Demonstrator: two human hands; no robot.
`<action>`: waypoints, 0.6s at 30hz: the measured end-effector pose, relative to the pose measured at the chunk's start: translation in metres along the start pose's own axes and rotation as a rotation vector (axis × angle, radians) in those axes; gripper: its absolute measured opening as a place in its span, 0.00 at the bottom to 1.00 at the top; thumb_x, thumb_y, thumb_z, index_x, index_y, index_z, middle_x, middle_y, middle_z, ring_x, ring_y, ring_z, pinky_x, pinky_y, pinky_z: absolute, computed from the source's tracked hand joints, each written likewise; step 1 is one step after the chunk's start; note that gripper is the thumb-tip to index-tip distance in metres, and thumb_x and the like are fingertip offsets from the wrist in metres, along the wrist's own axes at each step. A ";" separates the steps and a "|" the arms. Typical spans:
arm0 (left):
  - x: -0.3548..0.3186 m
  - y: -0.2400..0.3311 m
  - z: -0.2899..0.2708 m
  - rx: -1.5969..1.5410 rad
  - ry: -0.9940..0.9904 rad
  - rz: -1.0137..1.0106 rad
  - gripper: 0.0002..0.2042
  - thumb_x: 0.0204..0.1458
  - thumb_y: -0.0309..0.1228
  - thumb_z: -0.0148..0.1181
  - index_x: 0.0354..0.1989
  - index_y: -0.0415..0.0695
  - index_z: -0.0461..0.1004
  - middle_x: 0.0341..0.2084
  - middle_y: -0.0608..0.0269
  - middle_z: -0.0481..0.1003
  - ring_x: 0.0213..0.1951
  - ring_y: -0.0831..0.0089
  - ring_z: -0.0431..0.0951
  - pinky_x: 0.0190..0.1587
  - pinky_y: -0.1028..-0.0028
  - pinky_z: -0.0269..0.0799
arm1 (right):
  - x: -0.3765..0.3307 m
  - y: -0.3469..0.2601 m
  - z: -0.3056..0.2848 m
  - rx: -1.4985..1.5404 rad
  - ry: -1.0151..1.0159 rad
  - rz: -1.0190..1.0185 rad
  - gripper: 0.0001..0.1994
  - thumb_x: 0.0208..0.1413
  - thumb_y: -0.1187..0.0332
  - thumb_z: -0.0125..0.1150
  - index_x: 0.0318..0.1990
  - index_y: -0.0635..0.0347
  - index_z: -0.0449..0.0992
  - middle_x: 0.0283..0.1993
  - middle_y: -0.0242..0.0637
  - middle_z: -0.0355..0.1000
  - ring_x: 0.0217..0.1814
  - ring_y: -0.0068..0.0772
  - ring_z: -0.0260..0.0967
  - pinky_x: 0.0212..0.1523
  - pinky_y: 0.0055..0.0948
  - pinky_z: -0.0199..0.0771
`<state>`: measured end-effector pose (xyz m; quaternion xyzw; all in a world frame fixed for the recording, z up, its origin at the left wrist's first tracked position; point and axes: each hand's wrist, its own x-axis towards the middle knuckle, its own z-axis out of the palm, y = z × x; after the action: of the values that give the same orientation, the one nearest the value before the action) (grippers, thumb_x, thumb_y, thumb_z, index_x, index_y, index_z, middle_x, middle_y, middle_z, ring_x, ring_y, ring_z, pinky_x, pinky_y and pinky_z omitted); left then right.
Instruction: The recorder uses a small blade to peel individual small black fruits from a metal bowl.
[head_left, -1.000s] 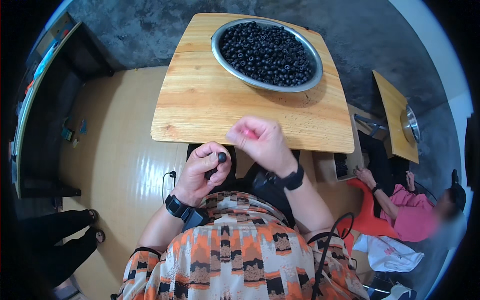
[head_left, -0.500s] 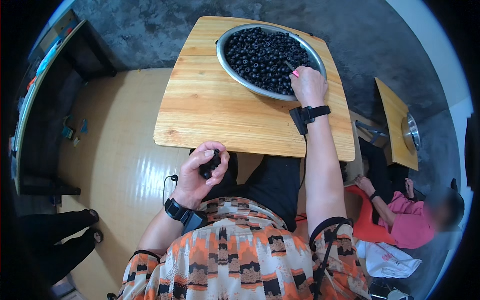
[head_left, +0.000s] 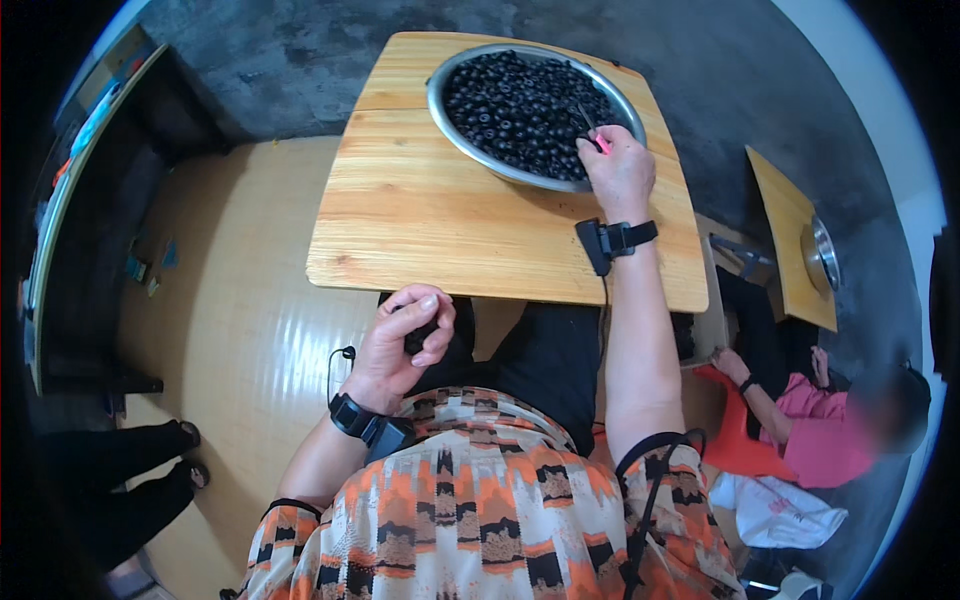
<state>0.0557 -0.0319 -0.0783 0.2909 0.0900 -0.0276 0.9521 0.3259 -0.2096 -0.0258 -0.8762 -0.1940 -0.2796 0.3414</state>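
A metal basin full of small, round black pieces, some showing a ring-shaped opening, stands at the far side of the wooden table. Over the basin's near right rim, my right hand is closed on a small pink-handled tool. Its thin grey tip points away from me over the pieces; its exact kind is unclear. Before the table's near left edge, my left hand is curled round several black pieces, mostly hidden by the fingers.
At the right, a person in pink sits on a red chair near another wooden table bearing a metal bowl. Someone's legs show at lower left. A long shelf runs along the left.
My right hand has shifted slightly with the tool at the basin's edge. My left fingers have closed further over the black pieces, which now show less.
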 end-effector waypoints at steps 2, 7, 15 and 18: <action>-0.002 -0.001 -0.001 0.030 0.042 0.026 0.05 0.57 0.31 0.55 0.36 0.42 0.71 0.26 0.59 0.69 0.20 0.78 0.64 0.15 0.84 0.55 | -0.018 -0.021 -0.011 0.291 -0.076 0.106 0.10 0.45 0.68 0.69 0.34 0.61 0.79 0.30 0.40 0.78 0.31 0.33 0.75 0.34 0.29 0.74; 0.002 -0.006 -0.001 0.087 -0.002 0.000 0.09 0.59 0.34 0.54 0.38 0.41 0.72 0.27 0.58 0.71 0.20 0.77 0.66 0.15 0.84 0.55 | -0.106 -0.074 -0.042 0.811 -0.453 0.283 0.08 0.47 0.72 0.69 0.34 0.62 0.78 0.22 0.16 0.61 0.24 0.09 0.55 0.24 0.14 0.57; 0.004 -0.018 0.007 0.065 -0.019 -0.121 0.14 0.60 0.39 0.52 0.40 0.38 0.72 0.25 0.61 0.73 0.19 0.80 0.66 0.14 0.85 0.55 | -0.166 -0.094 -0.045 1.071 -0.531 0.368 0.08 0.49 0.77 0.67 0.36 0.68 0.75 0.23 0.21 0.64 0.24 0.08 0.55 0.25 0.12 0.60; 0.002 -0.018 0.007 0.030 -0.039 -0.111 0.14 0.60 0.38 0.53 0.41 0.38 0.72 0.24 0.61 0.72 0.19 0.80 0.66 0.14 0.85 0.55 | -0.165 -0.094 -0.048 1.060 -0.565 0.379 0.08 0.49 0.77 0.66 0.37 0.68 0.75 0.22 0.20 0.63 0.23 0.08 0.55 0.24 0.12 0.59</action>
<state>0.0571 -0.0509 -0.0834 0.2991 0.0870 -0.0876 0.9462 0.1324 -0.2033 -0.0532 -0.6470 -0.2301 0.1623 0.7086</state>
